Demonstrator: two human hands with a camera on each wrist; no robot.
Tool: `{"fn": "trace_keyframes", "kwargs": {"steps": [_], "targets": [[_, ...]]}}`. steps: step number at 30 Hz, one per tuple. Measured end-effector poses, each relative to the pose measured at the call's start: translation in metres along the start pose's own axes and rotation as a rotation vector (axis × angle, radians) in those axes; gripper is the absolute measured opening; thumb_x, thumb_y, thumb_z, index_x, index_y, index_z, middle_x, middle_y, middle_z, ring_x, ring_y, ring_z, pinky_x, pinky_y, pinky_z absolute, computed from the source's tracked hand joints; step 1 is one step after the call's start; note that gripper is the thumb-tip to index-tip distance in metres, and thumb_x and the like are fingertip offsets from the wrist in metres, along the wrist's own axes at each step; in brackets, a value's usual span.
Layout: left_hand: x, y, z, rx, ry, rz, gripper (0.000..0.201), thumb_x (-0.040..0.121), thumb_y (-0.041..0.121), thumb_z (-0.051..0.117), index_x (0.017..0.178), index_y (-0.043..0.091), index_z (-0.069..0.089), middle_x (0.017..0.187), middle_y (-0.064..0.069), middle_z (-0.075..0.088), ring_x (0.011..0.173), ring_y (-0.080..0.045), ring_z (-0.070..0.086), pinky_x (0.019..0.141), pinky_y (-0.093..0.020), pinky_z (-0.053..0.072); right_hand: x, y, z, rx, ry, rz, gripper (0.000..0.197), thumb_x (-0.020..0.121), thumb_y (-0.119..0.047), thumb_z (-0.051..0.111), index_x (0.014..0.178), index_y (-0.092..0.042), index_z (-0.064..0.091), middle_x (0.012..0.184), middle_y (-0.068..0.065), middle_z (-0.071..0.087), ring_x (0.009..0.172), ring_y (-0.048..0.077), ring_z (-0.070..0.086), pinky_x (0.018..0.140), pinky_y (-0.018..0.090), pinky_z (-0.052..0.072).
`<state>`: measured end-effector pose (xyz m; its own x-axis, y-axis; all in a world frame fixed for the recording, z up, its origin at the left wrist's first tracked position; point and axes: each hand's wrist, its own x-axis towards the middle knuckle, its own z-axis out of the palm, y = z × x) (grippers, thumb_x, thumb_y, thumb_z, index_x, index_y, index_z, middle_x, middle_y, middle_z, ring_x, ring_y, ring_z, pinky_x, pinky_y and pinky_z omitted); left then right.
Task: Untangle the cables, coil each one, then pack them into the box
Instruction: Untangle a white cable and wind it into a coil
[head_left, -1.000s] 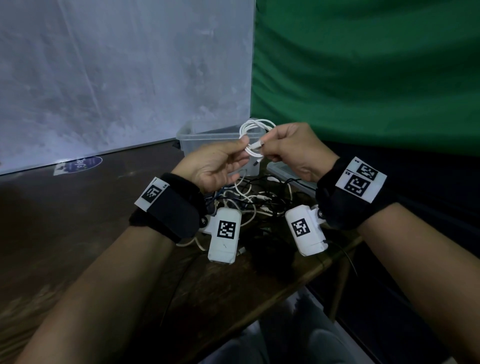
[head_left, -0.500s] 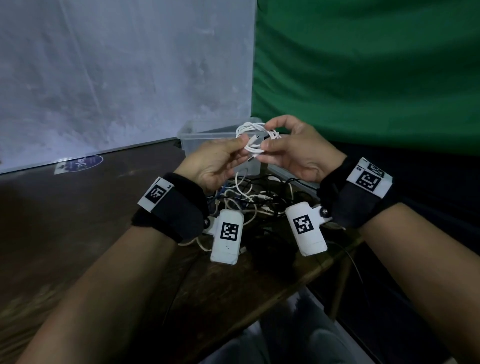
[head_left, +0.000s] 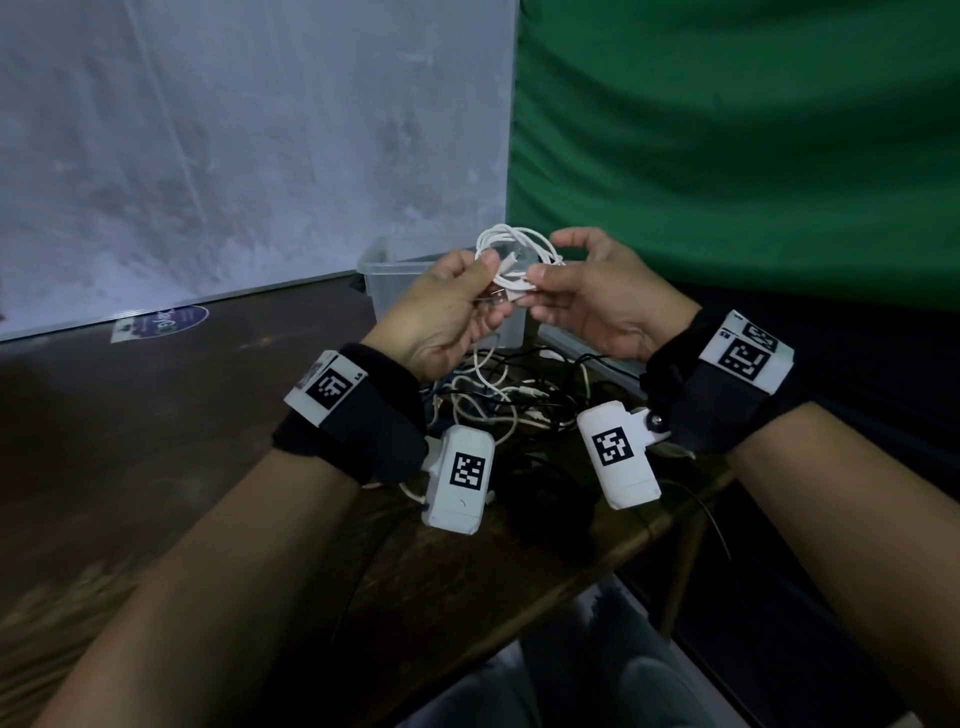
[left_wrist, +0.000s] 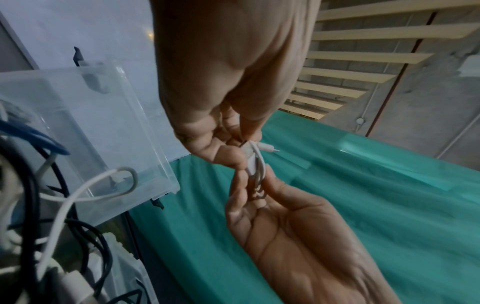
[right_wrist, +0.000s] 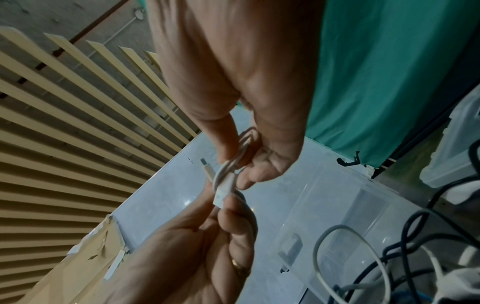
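A white cable (head_left: 519, 249) is wound into a small coil and held up between both hands, in front of the clear plastic box (head_left: 387, 275). My left hand (head_left: 491, 283) pinches the coil's USB plug end (left_wrist: 249, 153) between thumb and fingers. From the other side my right hand (head_left: 537, 291) pinches the bundled loops (right_wrist: 228, 170), with the small plug (right_wrist: 205, 162) sticking out. Below the hands a tangle of white, black and blue cables (head_left: 498, 400) lies on the dark wooden table (head_left: 182, 415).
The box (left_wrist: 109, 127) stands at the table's back edge by a grey wall panel and a green curtain (head_left: 727, 130). A clear lid (head_left: 582, 353) lies right of the box. The table's right edge (head_left: 675, 514) runs close under my right wrist.
Both hands have lifted the coil a little. The right hand let go of the plug end and now pinches the loops; the left hand has taken the plug end.
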<state>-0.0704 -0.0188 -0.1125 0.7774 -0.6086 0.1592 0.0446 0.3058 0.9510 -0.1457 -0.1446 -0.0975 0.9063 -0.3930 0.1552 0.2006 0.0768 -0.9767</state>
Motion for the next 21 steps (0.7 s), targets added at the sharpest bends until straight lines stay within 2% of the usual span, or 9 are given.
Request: {"fn": "trace_keyframes", "kwargs": {"steps": [2,4,7,12,17,21], "targets": [[0.001,-0.002,0.001,-0.002,0.008,0.009,0.018,0.099,0.020,0.046,0.082,0.015,0.047,0.064,-0.002,0.059,0.046,-0.006,0.054,0.044,-0.012,0.046,0.000,0.000,0.001,-0.038,-0.031,0.000,0.014,0.090,0.003,0.055,0.099,-0.008,0.053,0.073,0.009,0.063,0.054,0.011,0.058,0.050,0.019,0.047],[0.001,-0.003,0.000,0.019,0.015,0.004,0.019,0.099,0.021,0.046,0.081,0.016,0.047,0.059,0.002,0.060,0.045,-0.005,0.054,0.043,-0.012,0.045,0.000,0.002,-0.001,-0.069,-0.075,0.021,0.009,0.092,0.000,0.054,0.088,-0.005,0.060,0.070,0.008,0.063,0.054,0.008,0.057,0.048,0.016,0.045],[0.001,-0.003,-0.002,0.093,0.024,0.009,0.019,0.099,0.023,0.046,0.081,0.017,0.047,0.059,0.005,0.057,0.045,-0.003,0.051,0.044,-0.014,0.043,0.000,0.001,-0.003,-0.059,-0.099,0.060,0.006,0.092,-0.003,0.054,0.090,-0.002,0.060,0.073,0.009,0.063,0.056,0.009,0.059,0.049,0.016,0.047],[0.002,-0.001,-0.007,0.207,0.002,-0.047,0.020,0.100,0.029,0.044,0.084,0.021,0.053,0.050,0.008,0.059,0.043,0.000,0.051,0.044,-0.014,0.035,-0.002,-0.003,-0.004,0.020,-0.105,0.114,0.012,0.095,-0.002,0.048,0.096,0.000,0.060,0.077,0.010,0.062,0.059,0.012,0.056,0.056,0.018,0.052],[0.000,0.001,-0.007,0.242,-0.035,-0.103,0.024,0.100,0.034,0.041,0.086,0.023,0.057,0.054,0.007,0.064,0.048,0.000,0.058,0.051,-0.015,0.034,-0.005,-0.004,-0.005,0.060,-0.135,0.127,0.009,0.092,0.001,0.052,0.095,0.002,0.061,0.085,0.011,0.069,0.071,0.015,0.067,0.063,0.016,0.054],[-0.001,0.005,-0.009,0.323,-0.025,-0.183,0.023,0.098,0.037,0.044,0.086,0.025,0.057,0.062,0.010,0.067,0.059,-0.002,0.062,0.057,-0.019,0.036,-0.005,-0.002,-0.006,0.045,-0.064,0.143,0.010,0.088,0.008,0.055,0.084,-0.001,0.058,0.080,0.010,0.066,0.062,0.014,0.069,0.061,0.019,0.058]]}}
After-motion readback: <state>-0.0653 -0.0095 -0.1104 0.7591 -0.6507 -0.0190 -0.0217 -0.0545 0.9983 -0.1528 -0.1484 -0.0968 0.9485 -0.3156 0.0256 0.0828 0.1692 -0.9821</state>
